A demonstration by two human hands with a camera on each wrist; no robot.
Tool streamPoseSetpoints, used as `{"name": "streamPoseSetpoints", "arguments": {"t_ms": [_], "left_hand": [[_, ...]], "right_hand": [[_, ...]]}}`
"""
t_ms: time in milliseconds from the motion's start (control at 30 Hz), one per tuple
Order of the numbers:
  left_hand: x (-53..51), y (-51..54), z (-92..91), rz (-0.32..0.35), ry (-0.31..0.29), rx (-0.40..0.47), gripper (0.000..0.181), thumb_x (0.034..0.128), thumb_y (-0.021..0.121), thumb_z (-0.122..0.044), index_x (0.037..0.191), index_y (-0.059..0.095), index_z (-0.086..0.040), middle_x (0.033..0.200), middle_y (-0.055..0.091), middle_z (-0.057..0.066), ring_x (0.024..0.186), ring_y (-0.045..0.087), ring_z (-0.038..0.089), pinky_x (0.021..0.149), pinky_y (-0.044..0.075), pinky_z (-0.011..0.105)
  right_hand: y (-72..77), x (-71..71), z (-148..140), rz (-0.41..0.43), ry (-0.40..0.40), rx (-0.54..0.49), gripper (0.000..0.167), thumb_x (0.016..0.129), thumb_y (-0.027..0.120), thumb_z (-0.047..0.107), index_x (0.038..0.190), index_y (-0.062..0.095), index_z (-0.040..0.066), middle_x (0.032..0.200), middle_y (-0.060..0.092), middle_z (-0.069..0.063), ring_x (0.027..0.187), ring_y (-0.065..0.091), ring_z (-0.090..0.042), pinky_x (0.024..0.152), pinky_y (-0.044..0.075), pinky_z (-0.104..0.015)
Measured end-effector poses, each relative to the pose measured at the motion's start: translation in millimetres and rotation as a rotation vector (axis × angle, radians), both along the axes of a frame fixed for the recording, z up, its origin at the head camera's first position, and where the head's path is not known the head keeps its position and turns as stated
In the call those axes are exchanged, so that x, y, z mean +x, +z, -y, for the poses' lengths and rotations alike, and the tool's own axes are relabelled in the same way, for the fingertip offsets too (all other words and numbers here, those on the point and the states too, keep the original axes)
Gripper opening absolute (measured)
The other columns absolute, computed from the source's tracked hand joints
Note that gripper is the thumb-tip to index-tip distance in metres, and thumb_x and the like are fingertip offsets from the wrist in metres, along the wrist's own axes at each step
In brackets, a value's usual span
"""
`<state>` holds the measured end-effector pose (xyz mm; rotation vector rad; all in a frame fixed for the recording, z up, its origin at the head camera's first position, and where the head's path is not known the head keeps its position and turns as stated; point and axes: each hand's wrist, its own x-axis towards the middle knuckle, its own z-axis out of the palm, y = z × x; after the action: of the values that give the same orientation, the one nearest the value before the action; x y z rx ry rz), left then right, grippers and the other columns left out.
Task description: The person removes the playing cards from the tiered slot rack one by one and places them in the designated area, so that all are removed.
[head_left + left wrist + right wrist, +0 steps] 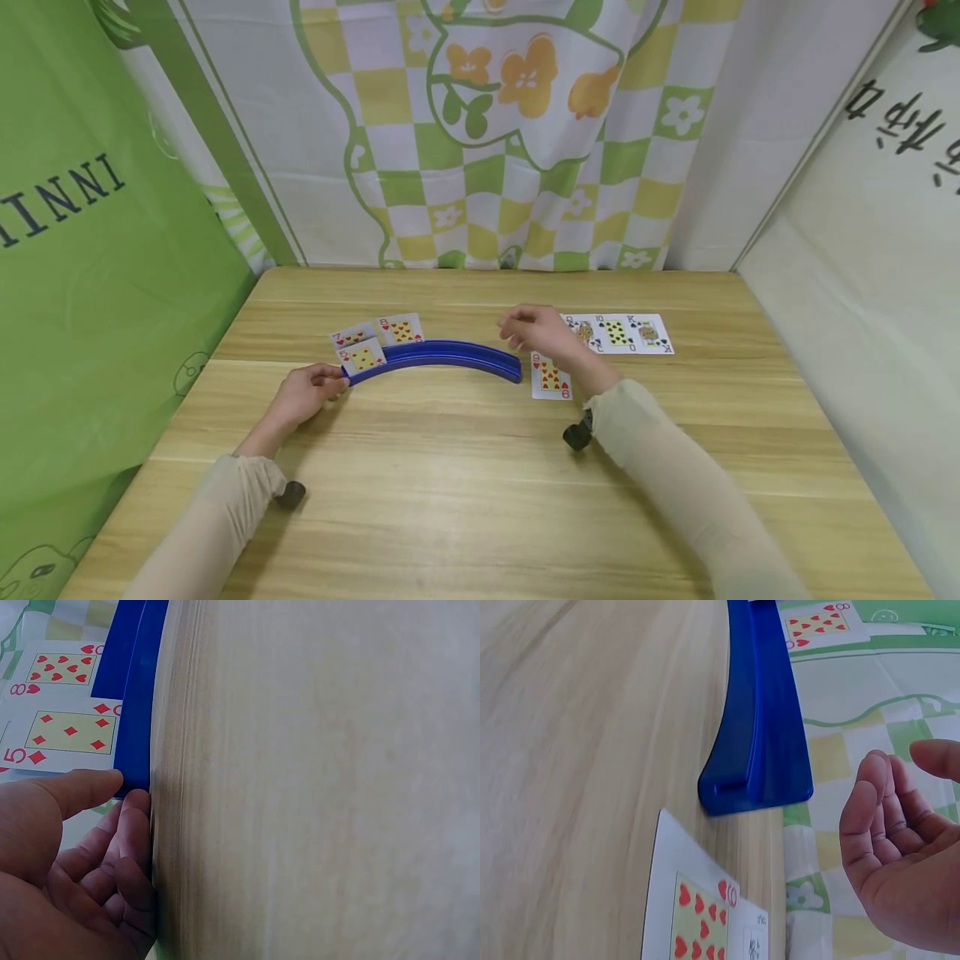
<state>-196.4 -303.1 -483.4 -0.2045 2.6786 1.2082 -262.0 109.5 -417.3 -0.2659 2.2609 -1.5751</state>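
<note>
A curved blue card holder (450, 352) stands on the table, and my left hand (302, 395) pinches its left end between thumb and fingers. The five of diamonds (71, 733) sits upright in the holder beside that hand. Behind it are a red seven (351, 337), partly covered, and the eight of hearts (403, 330). My right hand (542, 330) hovers past the holder's right end with fingers loosely bent and nothing in them. Below it the nine of hearts (550, 380) lies face up, partly hidden by the wrist in the head view.
Right of my right hand lie a queen (583, 332), the ten of spades (617, 334) and a king (648, 334), face up in a row. A patterned curtain (517, 192) hangs behind the wooden table (450, 500). Fabric walls stand on both sides.
</note>
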Motion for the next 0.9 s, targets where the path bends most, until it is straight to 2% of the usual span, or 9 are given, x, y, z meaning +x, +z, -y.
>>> {"name": "streamPoseSetpoints", "arguments": {"t_ms": [133, 333, 533, 700, 900], "left_hand": [[1.0, 1.4, -1.2, 0.006, -0.001, -0.004, 0.039, 0.0982, 0.063, -0.030, 0.124, 0.063, -0.001, 0.104, 0.072, 0.015, 0.080, 0.061, 0.013, 0.063, 0.048, 0.025], [1.8, 3.5, -2.1, 0.007, 0.000, -0.009, 0.038, 0.0984, 0.063, -0.029, 0.123, 0.063, -0.001, 0.104, 0.072, 0.015, 0.079, 0.061, 0.013, 0.063, 0.047, 0.025], [1.1, 1.9, -1.0, 0.001, -0.001, 0.002, 0.039, 0.0980, 0.063, -0.029, 0.124, 0.063, -0.001, 0.103, 0.072, 0.015, 0.079, 0.061, 0.012, 0.063, 0.048, 0.025], [1.0, 1.5, -0.4, -0.010, -0.005, -0.006, 0.039, 0.0977, 0.064, -0.030, 0.124, 0.063, -0.001, 0.104, 0.073, 0.016, 0.079, 0.061, 0.013, 0.063, 0.047, 0.025], [0.7, 2.4, -0.6, -0.005, -0.005, -0.005, 0.039, 0.0979, 0.064, -0.030, 0.125, 0.063, -0.001, 0.104, 0.072, 0.016, 0.079, 0.061, 0.013, 0.063, 0.047, 0.025]], "right_hand": [[0.8, 0.2, 8, 0.009, -0.023, -0.026, 0.035, 0.099, 0.059, 0.022, 0.126, 0.061, 0.000, 0.113, 0.067, -0.015, 0.092, 0.063, -0.022, 0.090, 0.056, -0.041], [0.0, -0.6, 19, -0.027, -0.019, -0.040, 0.034, 0.100, 0.058, 0.022, 0.124, 0.062, -0.002, 0.112, 0.069, -0.016, 0.086, 0.063, -0.018, 0.083, 0.056, -0.035], [3.1, 0.2, 27, -0.049, -0.017, -0.043, 0.034, 0.100, 0.058, 0.023, 0.123, 0.063, -0.002, 0.110, 0.070, -0.015, 0.086, 0.064, -0.020, 0.080, 0.056, -0.035], [-0.2, -1.8, 32, -0.040, 0.005, -0.047, 0.035, 0.100, 0.058, 0.024, 0.124, 0.062, -0.001, 0.111, 0.070, -0.015, 0.086, 0.064, -0.021, 0.079, 0.056, -0.033], [-2.3, -2.8, 41, -0.030, 0.011, -0.042, 0.029, 0.100, 0.058, 0.025, 0.120, 0.066, 0.005, 0.109, 0.070, -0.013, 0.085, 0.064, -0.020, 0.078, 0.056, -0.032]]}}
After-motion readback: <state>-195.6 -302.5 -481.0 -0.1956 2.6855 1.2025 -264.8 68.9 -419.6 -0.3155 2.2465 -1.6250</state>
